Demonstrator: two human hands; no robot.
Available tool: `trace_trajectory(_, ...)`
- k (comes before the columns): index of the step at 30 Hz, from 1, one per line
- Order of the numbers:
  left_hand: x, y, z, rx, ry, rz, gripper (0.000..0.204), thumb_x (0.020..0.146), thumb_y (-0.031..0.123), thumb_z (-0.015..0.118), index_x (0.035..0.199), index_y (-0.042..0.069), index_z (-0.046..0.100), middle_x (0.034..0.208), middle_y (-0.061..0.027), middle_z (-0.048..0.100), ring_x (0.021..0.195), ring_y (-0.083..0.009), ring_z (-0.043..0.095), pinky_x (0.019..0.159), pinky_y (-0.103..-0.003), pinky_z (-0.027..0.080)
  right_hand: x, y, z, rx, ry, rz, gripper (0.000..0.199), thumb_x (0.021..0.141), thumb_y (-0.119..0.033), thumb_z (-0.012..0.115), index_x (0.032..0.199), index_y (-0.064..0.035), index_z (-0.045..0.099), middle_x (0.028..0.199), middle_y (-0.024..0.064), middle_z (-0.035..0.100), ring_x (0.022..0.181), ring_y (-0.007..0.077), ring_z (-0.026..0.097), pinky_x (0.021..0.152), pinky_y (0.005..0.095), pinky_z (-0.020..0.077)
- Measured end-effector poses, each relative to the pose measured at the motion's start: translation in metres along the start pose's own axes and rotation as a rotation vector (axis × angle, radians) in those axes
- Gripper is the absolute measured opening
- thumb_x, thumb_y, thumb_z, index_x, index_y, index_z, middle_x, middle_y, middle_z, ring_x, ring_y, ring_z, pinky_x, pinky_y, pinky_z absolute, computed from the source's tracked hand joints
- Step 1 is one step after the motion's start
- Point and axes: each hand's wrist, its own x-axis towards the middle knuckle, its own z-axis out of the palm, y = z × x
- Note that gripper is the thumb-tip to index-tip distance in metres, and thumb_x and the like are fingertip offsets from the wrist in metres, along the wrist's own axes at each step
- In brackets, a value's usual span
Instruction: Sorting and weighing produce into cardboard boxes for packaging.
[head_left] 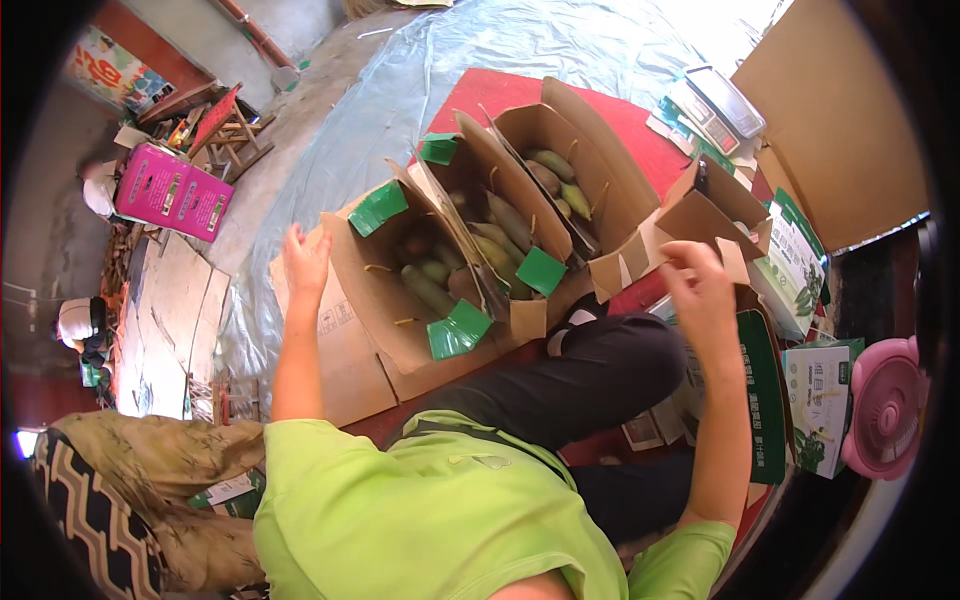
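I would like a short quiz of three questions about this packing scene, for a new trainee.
1. True or false: the left hand is raised with open fingers, beside the nearest open carton.
2. How many open cartons holding green mangoes stand in a row before the person? A) one B) three C) six
3. Fill in: the round fan at the right edge is ____ in colour.

Key
1. True. The hand holds nothing.
2. B. The nearest, the middle carton and the far carton all show fruit.
3. Pink. It stands past the right hand, next to the green and white boxes.
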Motion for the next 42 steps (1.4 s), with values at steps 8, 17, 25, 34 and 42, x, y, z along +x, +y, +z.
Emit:
trace_trajectory(8,-0.028,-0.006,0.004,-0.004,-0.676,-0.395,0.061,0.079,0.054,0.064,0.089,-0.005,0.062,0.082,-0.0218,0.064,0.08,-0.0334,0.062,0.074,-0.04,0.049,-0.005,-0.038,0.119,-0.133,-0.482,0.006,0.026,0.082,-0.032,0.062,0.084,-0.006,0.067,0.083,0.015,0.066,0.083,0.0343,0.064,0.074,0.0436,0.0498)
trace_trajectory(17,-0.034,-0.027,0.02,0.066,-0.717,-0.347,0.057,0.081,0.05,0.057,0.076,-0.005,0.066,0.079,-0.0281,0.063,0.081,-0.0415,0.063,0.072,-0.045,0.049,-0.02,-0.033,0.192,-0.289,-0.639,-0.007,0.034,0.082,-0.034,0.064,0.088,-0.0001,0.061,0.083,0.0209,0.066,0.083,0.0375,0.064,0.076,0.0457,0.05)
trace_trajectory(25,-0.037,-0.031,0.027,0.063,-0.671,-0.328,0.057,0.081,0.051,0.056,0.075,-0.006,0.066,0.076,-0.0295,0.062,0.077,-0.0447,0.062,0.071,-0.048,0.049,-0.02,-0.035,0.216,-0.273,-0.582,0.069,0.028,0.084,-0.027,0.06,0.09,-0.0001,0.059,0.084,0.0223,0.066,0.083,0.0392,0.064,0.076,0.0473,0.0504)
trace_trajectory(34,-0.04,-0.039,0.031,0.026,-0.595,-0.284,0.054,0.081,0.047,0.056,0.072,-0.006,0.064,0.073,-0.0308,0.059,0.075,-0.0464,0.06,0.067,-0.05,0.047,-0.013,-0.044,0.219,-0.423,-0.523,0.076,0.027,0.085,-0.028,0.057,0.086,-0.0017,0.064,0.082,0.0196,0.067,0.081,0.0351,0.066,0.074,0.0446,0.0519)
trace_trajectory(42,-0.038,-0.061,0.03,-0.017,-0.505,-0.241,0.048,0.08,0.041,0.056,0.069,-0.005,0.063,0.071,-0.029,0.058,0.072,-0.0452,0.06,0.064,-0.05,0.046,-0.017,-0.048,0.234,-0.411,-0.479,0.014,0.026,0.086,-0.027,0.056,0.083,-0.0027,0.065,0.083,0.0175,0.067,0.08,0.0345,0.066,0.073,0.0439,0.0515)
